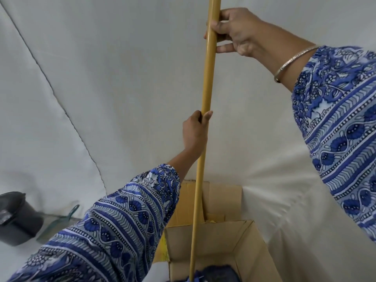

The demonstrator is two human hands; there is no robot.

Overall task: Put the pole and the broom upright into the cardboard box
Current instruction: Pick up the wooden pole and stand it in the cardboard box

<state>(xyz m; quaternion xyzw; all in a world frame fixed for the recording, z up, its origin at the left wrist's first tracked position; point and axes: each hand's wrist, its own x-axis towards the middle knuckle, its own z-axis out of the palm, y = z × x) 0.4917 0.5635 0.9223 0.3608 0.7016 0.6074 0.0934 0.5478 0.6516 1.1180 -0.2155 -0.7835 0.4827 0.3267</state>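
Observation:
A long yellow-tan pole (207, 84) stands nearly upright in the middle of the head view, its lower end going down into the open cardboard box (250, 241) at the bottom. My right hand (234, 31) grips the pole high up, near the top edge. My left hand (195, 131) holds it lower, around mid-height. Dark blue strands (219, 274) show at the pole's foot inside the box. I cannot pick out a separate broom.
White cloth covers the wall and floor all around. A dark grey bucket (18, 218) and a green dustpan (59, 222) lie at the lower left. Something yellow (163, 249) shows just left of the box. The box flaps stand open behind the pole.

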